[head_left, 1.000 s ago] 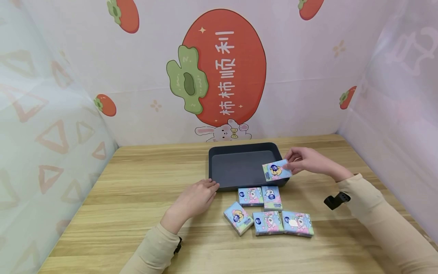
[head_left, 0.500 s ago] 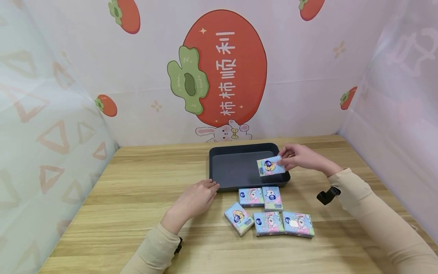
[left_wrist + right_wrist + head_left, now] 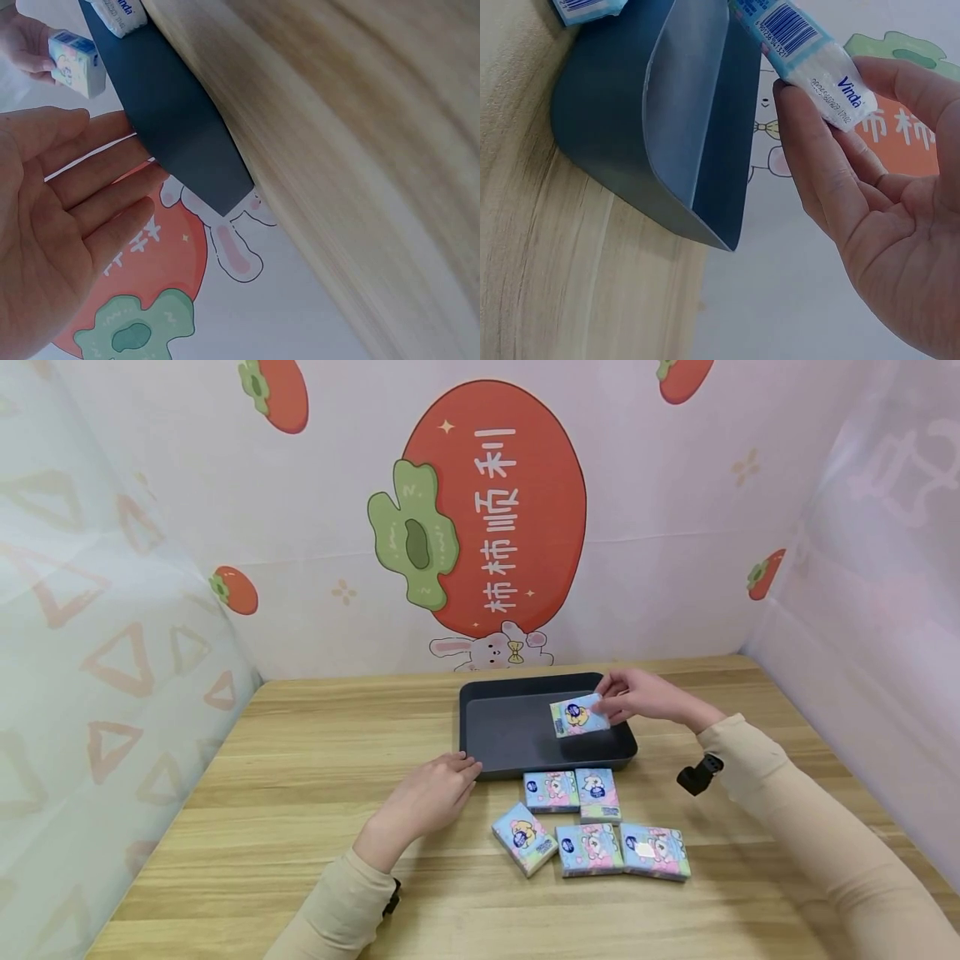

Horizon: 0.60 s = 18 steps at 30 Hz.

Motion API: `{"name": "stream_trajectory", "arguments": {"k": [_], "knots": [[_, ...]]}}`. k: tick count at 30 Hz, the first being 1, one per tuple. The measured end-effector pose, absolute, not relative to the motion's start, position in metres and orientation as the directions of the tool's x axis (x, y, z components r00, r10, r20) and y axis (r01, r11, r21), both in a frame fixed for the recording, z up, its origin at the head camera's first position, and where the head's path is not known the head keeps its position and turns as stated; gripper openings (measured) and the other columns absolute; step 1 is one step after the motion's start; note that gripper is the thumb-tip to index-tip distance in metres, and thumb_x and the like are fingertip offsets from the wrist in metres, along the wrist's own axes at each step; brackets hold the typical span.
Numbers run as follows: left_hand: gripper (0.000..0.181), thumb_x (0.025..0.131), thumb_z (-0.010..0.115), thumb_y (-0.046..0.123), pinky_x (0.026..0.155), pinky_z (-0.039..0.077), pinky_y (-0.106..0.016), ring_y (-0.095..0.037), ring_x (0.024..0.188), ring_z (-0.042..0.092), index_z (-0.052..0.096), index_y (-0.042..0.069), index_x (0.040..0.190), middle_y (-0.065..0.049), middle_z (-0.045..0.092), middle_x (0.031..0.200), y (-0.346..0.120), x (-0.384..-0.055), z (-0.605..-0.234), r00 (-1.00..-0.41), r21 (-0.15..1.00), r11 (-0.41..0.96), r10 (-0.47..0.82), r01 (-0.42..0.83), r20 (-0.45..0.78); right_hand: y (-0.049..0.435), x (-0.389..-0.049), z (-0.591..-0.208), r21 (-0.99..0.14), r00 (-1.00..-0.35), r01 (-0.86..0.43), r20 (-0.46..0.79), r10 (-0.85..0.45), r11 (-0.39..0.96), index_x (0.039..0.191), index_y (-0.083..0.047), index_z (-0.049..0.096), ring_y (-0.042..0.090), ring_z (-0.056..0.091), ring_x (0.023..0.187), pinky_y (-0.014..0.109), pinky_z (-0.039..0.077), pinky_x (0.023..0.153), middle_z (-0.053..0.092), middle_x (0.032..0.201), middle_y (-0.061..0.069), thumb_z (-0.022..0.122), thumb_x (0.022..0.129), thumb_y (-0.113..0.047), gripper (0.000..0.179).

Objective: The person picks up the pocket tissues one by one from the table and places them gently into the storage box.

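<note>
Above the right part of the dark grey tray point(image 3: 498, 727), my right hand point(image 3: 651, 696) pinches a small pack of tissues point(image 3: 579, 716) with a blue, pink and green print. Thumb and fingers grip one end of it, where the right wrist view shows white "Vinda" wrapping point(image 3: 840, 94). My left hand point(image 3: 422, 803) has its fingers straight, with the fingertips against the tray's near left corner. The left wrist view shows its palm point(image 3: 45, 240) holding nothing. In the head view no pack lies in the tray.
In front of the tray several more tissue packs lie flat on the wooden table point(image 3: 315, 752): a pair point(image 3: 551, 792) close to its near wall, one turned askew point(image 3: 522, 838), and two side by side point(image 3: 588, 849) nearer me. A printed cloth backdrop point(image 3: 660, 593) stands behind.
My right hand has carried its tissue pack leftward and slightly away from me, from the tray's right edge to over its inside. The left hand and the other packs have stayed put.
</note>
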<state>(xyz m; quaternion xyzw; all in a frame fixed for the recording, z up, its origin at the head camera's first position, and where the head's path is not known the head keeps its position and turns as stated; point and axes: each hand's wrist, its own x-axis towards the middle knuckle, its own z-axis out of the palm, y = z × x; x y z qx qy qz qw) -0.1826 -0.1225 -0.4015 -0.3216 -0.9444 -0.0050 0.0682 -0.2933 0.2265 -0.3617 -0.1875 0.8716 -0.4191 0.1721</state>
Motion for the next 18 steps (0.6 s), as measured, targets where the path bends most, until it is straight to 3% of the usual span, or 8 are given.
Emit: {"name": "stream_trajectory", "arguments": {"k": [18], "knots": [[0.030, 0.095, 0.055, 0.020, 0.099, 0.050, -0.037, -0.025, 0.117, 0.059, 0.066, 0.006, 0.120, -0.010, 0.065, 0.122, -0.122, -0.182, -0.401, -0.784, -0.047, 0.794, 0.606, 0.606, 0.139, 0.201, -0.313, -0.363, -0.774, -0.861, -0.158, -0.196, -0.469, 0.613, 0.109, 0.001, 0.052, 0.021, 0.068, 0.080, 0.042, 0.059, 0.080, 0.065, 0.095, 0.014, 0.070, 0.086, -0.027, 0.041]]}}
